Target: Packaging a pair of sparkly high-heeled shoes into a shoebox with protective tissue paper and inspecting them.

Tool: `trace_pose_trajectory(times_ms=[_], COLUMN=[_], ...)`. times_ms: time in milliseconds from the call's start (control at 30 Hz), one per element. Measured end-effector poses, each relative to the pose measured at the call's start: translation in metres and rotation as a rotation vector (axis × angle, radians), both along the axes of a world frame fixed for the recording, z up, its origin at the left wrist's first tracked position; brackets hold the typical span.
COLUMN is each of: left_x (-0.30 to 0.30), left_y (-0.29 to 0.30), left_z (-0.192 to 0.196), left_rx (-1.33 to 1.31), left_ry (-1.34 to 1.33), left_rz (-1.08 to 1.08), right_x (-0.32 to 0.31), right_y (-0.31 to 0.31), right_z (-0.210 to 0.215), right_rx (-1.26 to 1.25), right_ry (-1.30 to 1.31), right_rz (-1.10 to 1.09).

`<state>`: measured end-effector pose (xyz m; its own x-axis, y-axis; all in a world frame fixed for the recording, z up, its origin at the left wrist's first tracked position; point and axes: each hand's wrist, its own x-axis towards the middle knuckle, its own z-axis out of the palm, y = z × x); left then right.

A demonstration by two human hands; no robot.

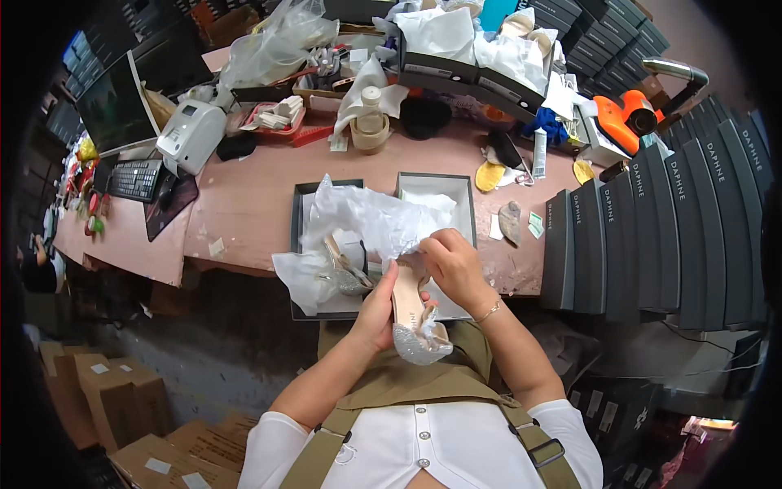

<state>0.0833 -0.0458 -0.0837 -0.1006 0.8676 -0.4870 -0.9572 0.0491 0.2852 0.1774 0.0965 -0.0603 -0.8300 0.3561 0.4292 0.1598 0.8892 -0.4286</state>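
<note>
The left hand (377, 316) holds a shoe (419, 346) in front of the person's apron (415, 391), just off the near edge of the worktop (244, 196). The shoe has a pale insole and a silver, glittery toe that points down toward the person. The right hand (458, 269) is narrow, its fingers bent together near the heel end beside crumpled white tissue (358, 216); I cannot tell whether they pinch the tissue, the shoe or both.

Beyond the hands, a dark box (296, 216) lies open at the worktop's near edge, with a tray (470, 200), pale inside, to its right. The tissue spreads across both. A second shoe (352, 279), also glittery, lies in the box among the tissue, left of the left hand.

To the right, a row of grey shoeboxes (627, 236) stands on end. Near them are a yellow pad (489, 177), a white tube (539, 153) and an orange device (623, 121). At the back, a bottle (371, 104) stands at a roll of tape (371, 140). On the left are a white printer (194, 134), a keyboard (136, 179) and a monitor (118, 106). Brown cartons (122, 395) sit on the floor, lower left.
</note>
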Motion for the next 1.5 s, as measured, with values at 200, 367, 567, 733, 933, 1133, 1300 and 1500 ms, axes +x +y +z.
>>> trace_pose_trajectory(times_ms=[200, 367, 567, 733, 933, 1133, 1300, 1500], left_x=[-0.022, -0.032, -0.031, -0.034, -0.018, -0.002, -0.016, -0.018], left_y=[-0.015, -0.032, -0.023, -0.018, -0.003, 0.009, 0.017, 0.009], left_z=[0.0, -0.019, 0.007, 0.011, 0.007, 0.014, 0.009, 0.001], left_rx=[0.134, 0.272, 0.148, 0.077, 0.136, 0.17, 0.183, 0.124], left_ry=[-0.47, -0.102, 0.163, 0.217, 0.198, 0.35, 0.68, 0.679], left_rz=[-0.154, -0.432, -0.208, -0.018, 0.11, 0.134, 0.239, 0.234], right_x=[0.019, 0.006, -0.015, 0.013, 0.015, -0.038, -0.091, -0.097], right_y=[0.03, 0.068, 0.049, 0.011, -0.028, -0.014, -0.009, -0.019], right_z=[-0.01, -0.01, -0.178, -0.011, 0.033, 0.01, -0.009, -0.041], right_rx=[-1.028, 0.059, 0.022, 0.029, -0.454, -0.177, -0.284, -0.015], right_ry=[0.359, -0.003, -0.321, -0.276, 0.007, -0.133, -0.259, -0.193], right_rz=[-0.123, -0.242, 0.059, 0.038, 0.241, 0.125, 0.06, 0.15])
